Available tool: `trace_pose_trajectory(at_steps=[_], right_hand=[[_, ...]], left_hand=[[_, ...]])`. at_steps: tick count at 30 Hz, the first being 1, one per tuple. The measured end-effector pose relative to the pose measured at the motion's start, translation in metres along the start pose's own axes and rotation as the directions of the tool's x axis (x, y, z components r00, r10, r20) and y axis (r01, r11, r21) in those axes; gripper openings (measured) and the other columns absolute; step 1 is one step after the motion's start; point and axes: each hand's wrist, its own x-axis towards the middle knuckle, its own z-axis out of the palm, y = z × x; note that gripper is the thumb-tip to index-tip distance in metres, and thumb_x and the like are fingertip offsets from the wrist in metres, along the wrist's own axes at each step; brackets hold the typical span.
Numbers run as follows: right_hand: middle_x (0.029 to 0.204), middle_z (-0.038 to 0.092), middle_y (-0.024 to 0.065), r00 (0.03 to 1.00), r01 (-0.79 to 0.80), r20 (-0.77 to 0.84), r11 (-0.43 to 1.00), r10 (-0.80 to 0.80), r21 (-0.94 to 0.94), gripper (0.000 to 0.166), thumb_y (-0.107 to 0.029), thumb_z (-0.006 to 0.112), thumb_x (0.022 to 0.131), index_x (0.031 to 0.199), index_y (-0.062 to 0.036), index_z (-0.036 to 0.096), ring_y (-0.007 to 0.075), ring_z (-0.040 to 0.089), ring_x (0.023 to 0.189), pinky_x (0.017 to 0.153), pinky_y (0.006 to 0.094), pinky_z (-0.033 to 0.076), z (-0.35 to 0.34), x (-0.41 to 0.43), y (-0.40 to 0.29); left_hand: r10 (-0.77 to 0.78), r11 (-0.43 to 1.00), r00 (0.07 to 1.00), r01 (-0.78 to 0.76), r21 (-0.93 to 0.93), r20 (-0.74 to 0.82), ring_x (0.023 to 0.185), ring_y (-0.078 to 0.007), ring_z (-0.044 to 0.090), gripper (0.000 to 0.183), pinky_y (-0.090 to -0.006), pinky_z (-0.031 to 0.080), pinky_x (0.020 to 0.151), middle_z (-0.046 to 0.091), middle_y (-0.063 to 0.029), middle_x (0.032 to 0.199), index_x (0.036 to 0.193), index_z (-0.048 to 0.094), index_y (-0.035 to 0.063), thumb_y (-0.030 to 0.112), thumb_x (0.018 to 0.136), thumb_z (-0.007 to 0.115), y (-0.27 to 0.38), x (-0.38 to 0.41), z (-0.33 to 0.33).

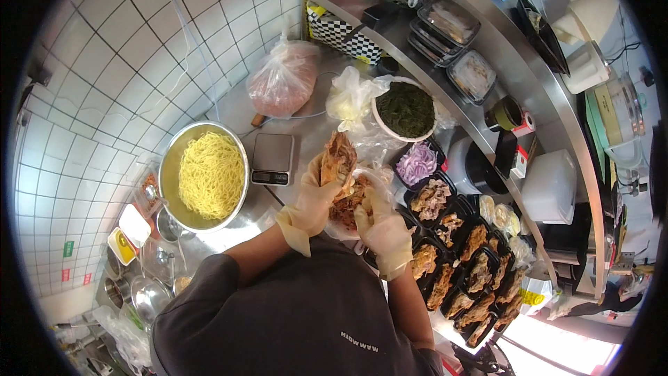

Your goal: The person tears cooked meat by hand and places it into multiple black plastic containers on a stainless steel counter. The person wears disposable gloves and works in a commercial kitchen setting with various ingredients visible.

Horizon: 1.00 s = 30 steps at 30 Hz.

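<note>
My left hand point(311, 202), in a translucent glove, grips a browned piece of cooked meat point(339, 159), perhaps poultry, upright over a white bowl point(334, 232). Shredded brown meat point(345, 212) lies in that bowl. My right hand point(382, 230), gloved too, is at the bowl's right side with its fingers bent towards the shreds. Whether it pinches a shred cannot be made out. To the right, several black plastic trays point(459, 209) hold pieces of cooked meat point(476, 271). One tray near the bowl contains sliced purple onion point(416, 164).
Left stand a steel bowl of yellow noodles point(213, 177) and a digital scale point(272, 156). Behind are a bag of pinkish food point(284, 81), a white plastic bag point(352, 96) and a tub of dark green strands point(404, 109). A steel shelf point(417, 70) with lidded containers point(449, 21) curves along the right.
</note>
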Motion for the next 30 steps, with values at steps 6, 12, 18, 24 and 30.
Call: trace_pose_trajectory(at_steps=[6, 12, 18, 24, 30], right_hand=[[0.117, 0.082, 0.0163, 0.987, -0.156, 0.024, 0.904, 0.16, 0.398, 0.031, -0.016, 0.075, 0.11, 0.133, 0.0049, 0.075, 0.0198, 0.075, 0.103, 0.093, 0.038, 0.061, -0.03, 0.009, -0.044], [0.101, 0.079, 0.0079, 0.948, -0.297, 0.112, 0.707, 0.296, 0.641, 0.018, -0.007, 0.069, 0.106, 0.118, 0.003, 0.078, 0.0156, 0.072, 0.087, 0.075, 0.0352, 0.058, -0.025, -0.006, -0.004], [0.097, 0.077, 0.0077, 0.96, -0.209, -0.029, 0.784, 0.278, 0.585, 0.013, -0.012, 0.073, 0.109, 0.11, -0.001, 0.08, 0.0175, 0.072, 0.079, 0.07, 0.0375, 0.057, -0.036, -0.036, 0.026], [0.1, 0.081, 0.0085, 0.923, -0.24, -0.068, 0.705, 0.378, 0.667, 0.032, -0.02, 0.072, 0.115, 0.137, 0.0006, 0.081, 0.0165, 0.072, 0.085, 0.076, 0.0359, 0.058, -0.052, -0.065, 0.074], [0.102, 0.084, 0.0036, 0.828, -0.044, -0.27, 0.537, 0.492, 0.842, 0.023, -0.02, 0.074, 0.118, 0.131, -0.0023, 0.082, 0.006, 0.064, 0.069, 0.058, 0.0243, 0.05, -0.068, -0.086, 0.101]], left_hand=[[0.134, 0.968, 0.984, -0.156, 0.196, 0.118, 0.129, -0.0191, 0.073, 0.066, -0.0376, 0.061, 0.111, 0.071, -0.0099, 0.149, 0.164, 0.054, 0.0009, -0.007, 0.102, 0.074, -0.034, -0.011, 0.008], [-0.23, 0.908, 0.956, 0.143, 0.394, 0.184, 0.125, -0.0211, 0.073, 0.056, -0.0394, 0.061, 0.108, 0.075, -0.0085, 0.136, 0.155, 0.061, 0.0, 0.005, 0.103, 0.082, -0.008, -0.014, 0.021], [-0.266, 0.894, 0.919, 0.122, 0.431, 0.291, 0.123, -0.0201, 0.075, 0.046, -0.0358, 0.062, 0.105, 0.078, -0.0087, 0.137, 0.153, 0.065, 0.0003, 0.004, 0.108, 0.077, -0.029, 0.012, 0.059], [-0.102, 0.775, 0.868, -0.237, 0.586, 0.487, 0.131, -0.018, 0.072, 0.053, -0.0348, 0.059, 0.113, 0.074, -0.0091, 0.147, 0.162, 0.058, 0.0007, -0.008, 0.11, 0.067, -0.106, 0.021, 0.07], [-0.133, 0.75, 0.873, -0.221, 0.623, 0.47, 0.132, -0.0182, 0.069, 0.059, -0.0337, 0.055, 0.116, 0.073, -0.0083, 0.144, 0.164, 0.058, 0.0024, -0.013, 0.107, 0.063, -0.118, 0.028, 0.08]])
